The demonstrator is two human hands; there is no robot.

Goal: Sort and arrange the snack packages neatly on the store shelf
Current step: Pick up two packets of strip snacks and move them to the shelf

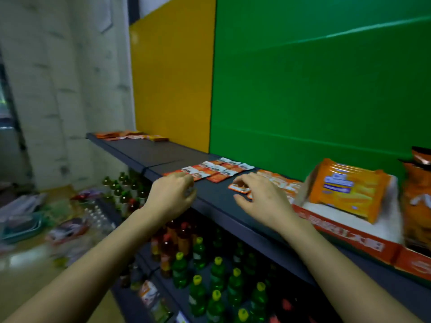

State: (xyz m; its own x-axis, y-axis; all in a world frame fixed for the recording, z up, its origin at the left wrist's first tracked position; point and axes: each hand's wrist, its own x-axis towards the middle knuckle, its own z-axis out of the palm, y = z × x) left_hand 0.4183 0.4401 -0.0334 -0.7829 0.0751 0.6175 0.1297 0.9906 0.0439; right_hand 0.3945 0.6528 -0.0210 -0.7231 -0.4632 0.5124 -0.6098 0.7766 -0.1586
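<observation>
Small orange-and-white snack sachets (219, 169) lie flat in rows on the dark shelf (210, 199). My left hand (172, 194) hovers at the shelf's front edge, fingers curled over the nearest sachet of the row; whether it grips one is unclear. My right hand (261, 197) rests with fingers spread over a single sachet (239, 187) beside a loose pile of orange sachets (279, 180). A larger orange biscuit pack (349, 190) sits in a red-and-white display carton (345, 231) at the right.
More orange sachets (130, 135) lie at the shelf's far left end. An orange chip bag (417, 194) stands at the right edge. Green and red drink bottles (210, 276) fill the lower shelves. Packages and trays (35, 220) litter the floor on the left.
</observation>
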